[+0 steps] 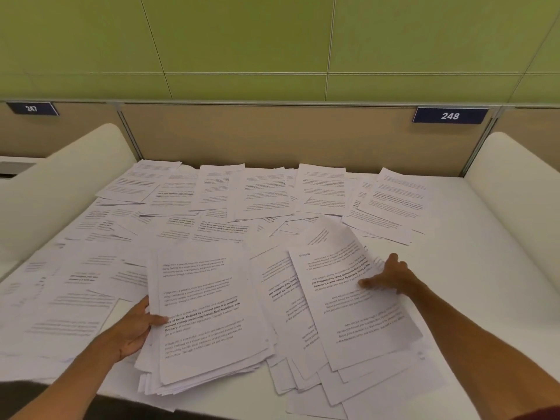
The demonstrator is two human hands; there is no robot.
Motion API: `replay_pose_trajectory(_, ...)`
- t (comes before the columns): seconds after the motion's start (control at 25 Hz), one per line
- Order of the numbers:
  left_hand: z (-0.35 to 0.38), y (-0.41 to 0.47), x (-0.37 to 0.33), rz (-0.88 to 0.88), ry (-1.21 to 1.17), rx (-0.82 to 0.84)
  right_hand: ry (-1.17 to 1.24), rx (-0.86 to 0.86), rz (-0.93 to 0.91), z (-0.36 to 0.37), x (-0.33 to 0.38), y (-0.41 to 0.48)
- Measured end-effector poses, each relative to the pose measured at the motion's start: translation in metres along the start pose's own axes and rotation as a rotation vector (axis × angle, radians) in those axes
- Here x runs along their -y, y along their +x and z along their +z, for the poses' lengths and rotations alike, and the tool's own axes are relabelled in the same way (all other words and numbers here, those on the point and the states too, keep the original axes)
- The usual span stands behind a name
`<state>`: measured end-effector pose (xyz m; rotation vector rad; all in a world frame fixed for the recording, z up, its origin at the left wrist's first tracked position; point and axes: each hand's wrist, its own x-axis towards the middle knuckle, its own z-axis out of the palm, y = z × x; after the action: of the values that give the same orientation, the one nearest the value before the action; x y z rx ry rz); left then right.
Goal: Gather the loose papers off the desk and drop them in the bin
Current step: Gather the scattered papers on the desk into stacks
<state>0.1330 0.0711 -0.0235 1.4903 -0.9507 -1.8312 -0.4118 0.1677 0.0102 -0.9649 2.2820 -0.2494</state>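
Head view, looking down at a white desk almost covered in printed sheets.

Left hand grips the left edge of a thick stack at near centre. The thumb lies on the top page and the fingers are curled under. The stack rests on the desk, its sheets unevenly aligned, with the near edge close to the desk's front edge.

Right hand grasps the right edge of a thinner bundle, just right of the stack. The thumb is on top pointing left and the fingers wrap the edge, though the hand is a bit blurred. The bundle's far end curls up off the desk. More sheets fan out from under it toward the near right.

Loose papers still cover the far half and the left side of the desk. They overlap at mixed angles, and some lie right against the tan back panel. The right strip of the desk is bare.

White side dividers stand at left and right. Blue number plates sit on the back panel, 247 at far left and 248 at far right. A green wall rises behind.
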Motion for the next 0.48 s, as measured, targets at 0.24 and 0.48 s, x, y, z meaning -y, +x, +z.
replay_pose_trajectory(0.24,0.004,0.018,-0.003,-0.045,0.019,0.122,0.345,0.131,-0.068,0.01,0.004,-0.013)
replay_pose_trajectory(0.48,-0.007,0.028,-0.011,-0.077,0.013,0.186,0.59,0.023,0.007,-0.005,-0.003,-0.017)
